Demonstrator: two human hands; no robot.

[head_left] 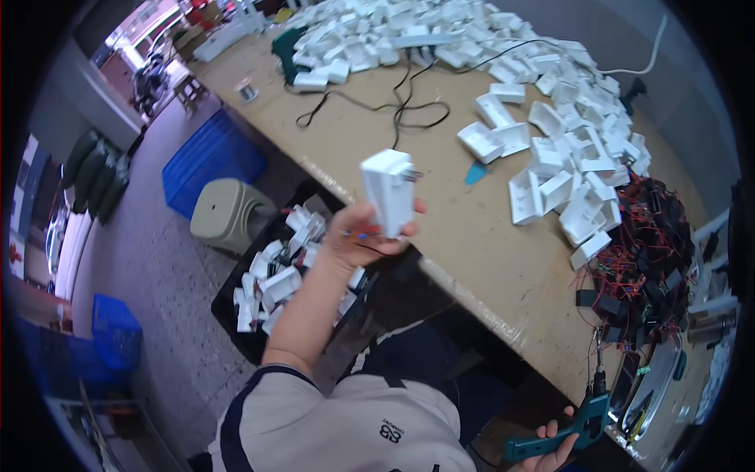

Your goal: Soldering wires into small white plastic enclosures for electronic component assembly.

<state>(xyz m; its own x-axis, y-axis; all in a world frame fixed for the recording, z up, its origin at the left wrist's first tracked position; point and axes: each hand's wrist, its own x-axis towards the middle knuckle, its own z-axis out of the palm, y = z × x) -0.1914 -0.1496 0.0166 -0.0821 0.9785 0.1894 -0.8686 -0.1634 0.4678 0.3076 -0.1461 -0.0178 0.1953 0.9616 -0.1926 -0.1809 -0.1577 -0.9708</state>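
My left hand (358, 236) is closed round the lower end of a white plug-in adapter (387, 193), held upright over the table's near edge. Metal prongs stick out from the adapter's upper right side. At the lower right, my right hand (560, 450) grips the handle of a green soldering gun (591, 421). Its thin tip points away from me, close to a heap of black parts with red wires (649, 267). White plastic casings (582, 169) lie piled on the right of the table (346, 130), and more cover its far end.
Below my left forearm stands a black bin (228, 311) of white casings, beside a beige stool (228, 212) and a blue crate (212, 161). A solder spool (247, 91), a second green gun (289, 55), black cables (401, 110) and a power strip (425, 41) lie on the table.
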